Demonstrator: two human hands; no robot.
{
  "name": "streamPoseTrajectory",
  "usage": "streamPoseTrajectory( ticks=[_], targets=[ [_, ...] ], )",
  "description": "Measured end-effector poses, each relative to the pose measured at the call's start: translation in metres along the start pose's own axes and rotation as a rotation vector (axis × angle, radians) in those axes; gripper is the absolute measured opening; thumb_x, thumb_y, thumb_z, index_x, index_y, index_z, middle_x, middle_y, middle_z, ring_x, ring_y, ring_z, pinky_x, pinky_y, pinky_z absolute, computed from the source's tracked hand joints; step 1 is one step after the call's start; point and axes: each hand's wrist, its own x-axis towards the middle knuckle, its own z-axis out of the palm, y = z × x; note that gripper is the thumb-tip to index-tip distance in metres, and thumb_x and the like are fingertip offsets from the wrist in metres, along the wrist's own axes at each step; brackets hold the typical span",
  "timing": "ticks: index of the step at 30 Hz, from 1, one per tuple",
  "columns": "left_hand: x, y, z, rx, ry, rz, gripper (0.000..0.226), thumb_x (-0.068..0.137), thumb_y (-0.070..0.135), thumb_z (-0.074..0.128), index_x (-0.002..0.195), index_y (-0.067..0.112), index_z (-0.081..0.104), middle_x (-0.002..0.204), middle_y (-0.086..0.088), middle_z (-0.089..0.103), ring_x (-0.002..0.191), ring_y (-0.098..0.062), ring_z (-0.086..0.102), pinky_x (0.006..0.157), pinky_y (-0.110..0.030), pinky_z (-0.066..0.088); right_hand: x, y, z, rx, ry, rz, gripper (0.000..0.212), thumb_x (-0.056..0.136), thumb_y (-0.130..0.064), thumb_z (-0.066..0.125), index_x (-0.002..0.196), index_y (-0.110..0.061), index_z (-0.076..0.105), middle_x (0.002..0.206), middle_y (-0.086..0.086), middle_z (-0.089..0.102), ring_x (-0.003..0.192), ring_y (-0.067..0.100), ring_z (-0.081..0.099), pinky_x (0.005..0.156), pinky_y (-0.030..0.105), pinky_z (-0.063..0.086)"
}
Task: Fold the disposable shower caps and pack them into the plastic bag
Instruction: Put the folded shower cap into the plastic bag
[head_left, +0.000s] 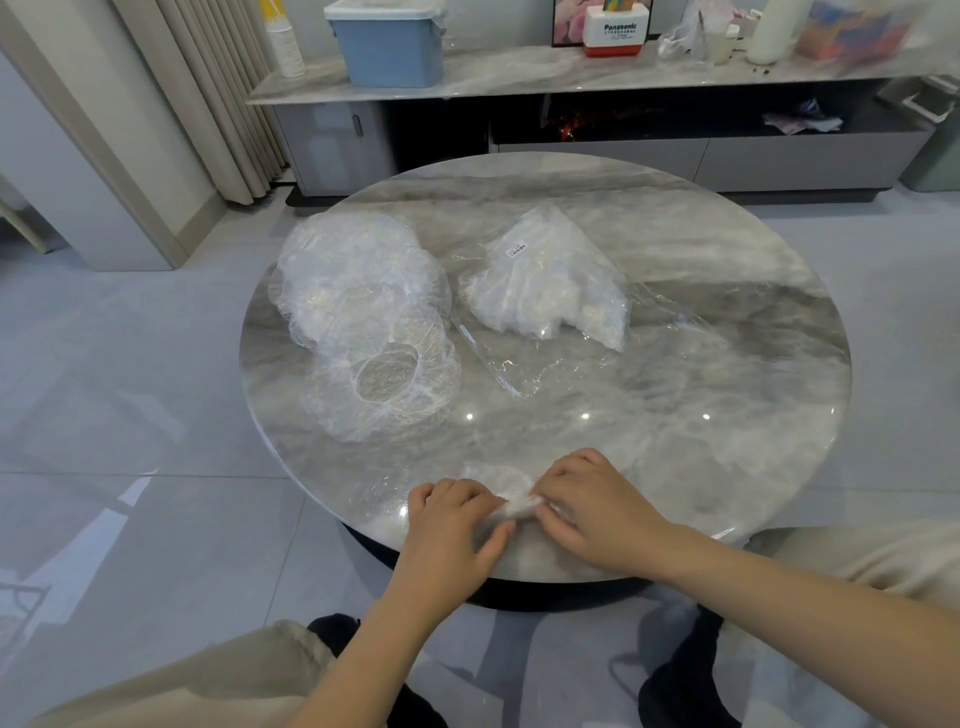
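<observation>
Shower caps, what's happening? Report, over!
Left hand and right hand pinching one cap. Unfolded caps waiting left. Plastic bag part-filled. Nothing blocking.

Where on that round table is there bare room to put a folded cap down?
The round grey marble table is bare on its right side, between the clear plastic bag and both hands. The left is crowded with unfolded transparent shower caps; the near edge holds the left hand and right hand.

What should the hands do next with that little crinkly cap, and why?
Probably carry it to the plastic bag and slip it in. Both the left hand and right hand pinch a shower cap already bunched small on the table, and the bag lies beyond them holding folded ones.
</observation>
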Motion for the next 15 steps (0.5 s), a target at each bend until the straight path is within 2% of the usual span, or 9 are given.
streamPoseTrajectory(
  ticks=[2, 4, 5, 8, 12, 15],
  targets=[
    [0.005, 0.004, -0.004, -0.062, 0.004, -0.078, 0.025, 0.091, 0.043, 0.046, 0.081, 0.032, 0.065, 0.08, 0.018, 0.058, 0.083, -0.002, 0.052, 0.088, -0.016, 0.02, 0.001, 0.0, -0.002, 0.099, -0.037, 0.079, 0.038, 0.092, -0.045, 0.042, 0.103, -0.017, 0.066, 0.092, -0.003, 0.062, 0.094, 0.01, 0.045, 0.087, 0.009, 0.021],
    [0.009, 0.006, -0.005, -0.126, -0.029, -0.17, 0.028, 0.095, 0.037, 0.049, 0.07, 0.029, 0.06, 0.067, 0.013, 0.055, 0.072, -0.005, 0.051, 0.084, -0.019, 0.024, 0.003, 0.0, -0.002, 0.163, -0.054, 0.145, 0.053, 0.081, -0.063, 0.037, 0.107, -0.024, 0.062, 0.089, -0.007, 0.056, 0.092, 0.009, 0.043, 0.087, 0.013, 0.025],
    [0.011, 0.006, -0.005, -0.159, -0.034, -0.216, 0.031, 0.095, 0.035, 0.051, 0.067, 0.024, 0.06, 0.062, 0.008, 0.053, 0.066, -0.008, 0.05, 0.081, -0.02, 0.025, 0.004, 0.002, -0.001, 0.174, -0.07, 0.184, 0.051, 0.079, -0.065, 0.043, 0.109, -0.027, 0.059, 0.09, -0.008, 0.055, 0.093, 0.009, 0.044, 0.088, 0.017, 0.029],
    [0.018, 0.006, -0.002, -0.244, -0.004, -0.343, 0.034, 0.092, 0.031, 0.058, 0.063, 0.014, 0.058, 0.049, 0.005, 0.044, 0.049, -0.012, 0.041, 0.072, -0.028, 0.034, 0.008, 0.004, 0.005, 0.227, -0.077, 0.298, 0.03, 0.084, -0.047, 0.061, 0.107, -0.029, 0.056, 0.09, -0.007, 0.057, 0.091, 0.011, 0.051, 0.079, 0.022, 0.038],
    [0.025, 0.01, 0.0, -0.236, -0.006, -0.422, 0.024, 0.09, 0.03, 0.061, 0.069, 0.022, 0.053, 0.053, 0.009, 0.049, 0.053, -0.011, 0.05, 0.075, -0.031, 0.042, 0.012, 0.006, 0.006, 0.31, -0.046, 0.49, 0.027, 0.086, -0.043, 0.062, 0.105, -0.023, 0.058, 0.073, -0.011, 0.055, 0.068, 0.005, 0.049, 0.062, 0.023, 0.036],
    [0.026, 0.013, 0.002, -0.133, 0.014, -0.384, 0.015, 0.091, 0.032, 0.059, 0.083, 0.021, 0.052, 0.063, 0.012, 0.05, 0.061, -0.009, 0.05, 0.077, -0.028, 0.04, 0.013, 0.007, 0.005, 0.27, -0.053, 0.558, 0.03, 0.086, -0.044, 0.062, 0.107, -0.025, 0.055, 0.07, -0.015, 0.049, 0.072, 0.009, 0.049, 0.061, 0.024, 0.034]
  ],
)
